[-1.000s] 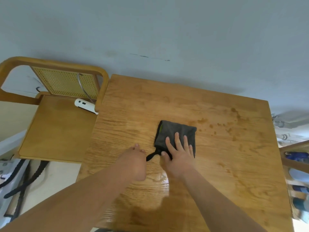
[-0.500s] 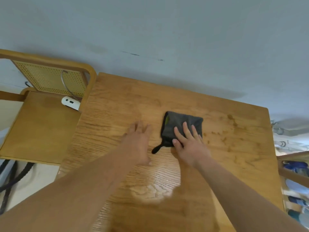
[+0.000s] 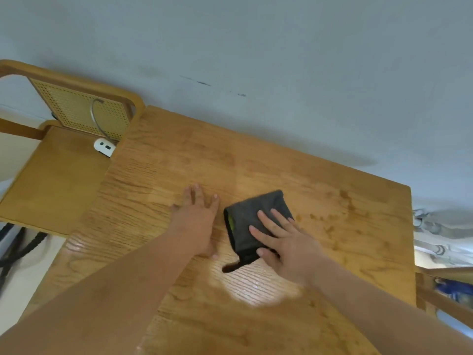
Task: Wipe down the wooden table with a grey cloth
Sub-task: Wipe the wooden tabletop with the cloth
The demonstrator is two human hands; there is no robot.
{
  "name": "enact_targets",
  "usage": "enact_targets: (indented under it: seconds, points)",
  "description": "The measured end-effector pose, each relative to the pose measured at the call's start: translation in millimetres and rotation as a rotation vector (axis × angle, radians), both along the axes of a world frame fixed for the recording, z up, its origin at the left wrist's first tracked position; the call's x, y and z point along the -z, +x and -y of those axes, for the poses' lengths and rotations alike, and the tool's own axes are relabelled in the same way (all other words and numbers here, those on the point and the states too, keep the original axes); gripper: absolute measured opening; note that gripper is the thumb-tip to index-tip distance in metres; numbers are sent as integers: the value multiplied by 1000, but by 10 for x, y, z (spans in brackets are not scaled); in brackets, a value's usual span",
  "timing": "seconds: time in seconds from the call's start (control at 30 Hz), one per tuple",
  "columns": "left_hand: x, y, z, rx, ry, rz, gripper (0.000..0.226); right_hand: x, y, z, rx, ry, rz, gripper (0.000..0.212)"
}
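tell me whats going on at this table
A person is wiping a wooden table with a folded grey cloth. The right hand lies flat on the cloth with straight fingers, pressing it down. The left hand rests flat on the bare wood beside the cloth, not touching it. Dark spots show on the wood just right of the cloth. A chair stands at the table's left.

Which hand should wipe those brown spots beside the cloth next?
Right. The right hand presses flat on the grey cloth, with the brown spots just past it; the left hand rests on bare table.
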State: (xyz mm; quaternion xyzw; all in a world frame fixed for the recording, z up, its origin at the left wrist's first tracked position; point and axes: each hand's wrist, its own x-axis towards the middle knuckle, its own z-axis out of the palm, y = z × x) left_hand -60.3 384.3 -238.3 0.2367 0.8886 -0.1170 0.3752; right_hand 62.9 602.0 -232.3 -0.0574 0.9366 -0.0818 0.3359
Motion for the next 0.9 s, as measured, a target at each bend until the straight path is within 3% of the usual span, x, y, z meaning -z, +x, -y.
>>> enact_targets:
  seconds: [0.23, 0.33, 0.5, 0.57, 0.63, 0.8, 0.9]
  points:
    - [7, -4, -28, -4, -35, 19, 151, 162, -821, -158, 545, 39, -86, 62]
    - [1, 17, -20, -13, -24, 23, 150, 222, -640, 232, 500, 80, -154, 67]
    - [1, 21, 6, -25, -6, 26, 151, 123, -135, 220, 63, 32, -97, 62]
    - [-5, 9, -9, -28, -7, 29, 150, 79, -202, -59, -17, 42, -98, 56]
    - [-21, -8, -16, -28, -13, 32, 149, 65, -433, -337, 52, 73, -110, 55]
    - [-20, -25, -39, -27, -30, 54, 149, 200, -890, -415, 537, 106, -121, 62]
    - [-13, -40, -37, -29, -24, 46, 150, 270, -833, -73, 588, 109, -211, 65]
